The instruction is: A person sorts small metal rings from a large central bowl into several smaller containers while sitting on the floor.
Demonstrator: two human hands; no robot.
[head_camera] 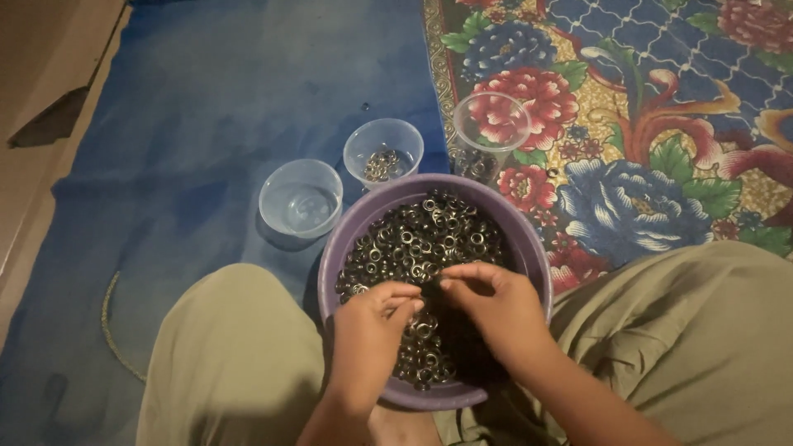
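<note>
A purple bowl [351, 227] sits between my knees, filled with many small dark metal rings [429, 231]. Both hands are inside it, over the near part of the pile. My left hand [369, 334] has its fingers curled and pinched together on the rings. My right hand [496, 307] reaches in from the right, fingertips meeting the left hand's fingertips at the bowl's middle. What lies between the fingertips is too small and dark to make out.
Three clear plastic cups stand beyond the bowl: an empty one [301, 198] at the left, a middle one [383, 153] holding a few rings, and a taller one [491, 132] on the flowered mat [661, 124]. A blue floor cloth [206, 107] lies underneath.
</note>
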